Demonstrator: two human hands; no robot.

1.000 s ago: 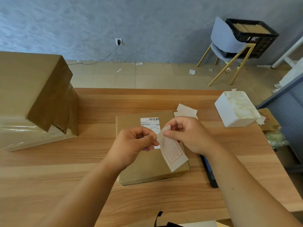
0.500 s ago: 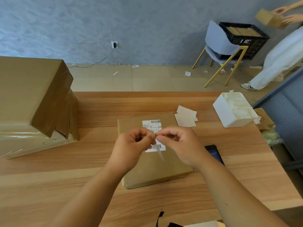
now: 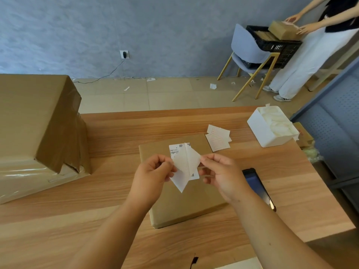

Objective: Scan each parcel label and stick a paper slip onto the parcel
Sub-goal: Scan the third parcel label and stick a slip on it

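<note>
A flat brown parcel [image 3: 186, 200] lies on the wooden table [image 3: 97, 220] in front of me, its white barcode label [image 3: 175, 150] partly covered. Above it I hold a white paper slip [image 3: 184, 169]. My left hand [image 3: 153, 175] pinches one layer at the left. My right hand [image 3: 221, 175] pinches the other layer at the right, and the two layers are spread apart in a V. A dark phone [image 3: 256, 185] rests on the table just right of my right wrist.
A big taped carton [image 3: 37, 129] fills the table's left side. Loose slips [image 3: 218, 137] and a white box of backing scraps [image 3: 272, 127] lie at the back right. Beyond the table, a person [image 3: 318, 47] sets a parcel on a black crate on a chair [image 3: 250, 53].
My hands have drawn apart and the slip's two layers have split open. The view has tilted, and the person at the back right has come closer to the crate.
</note>
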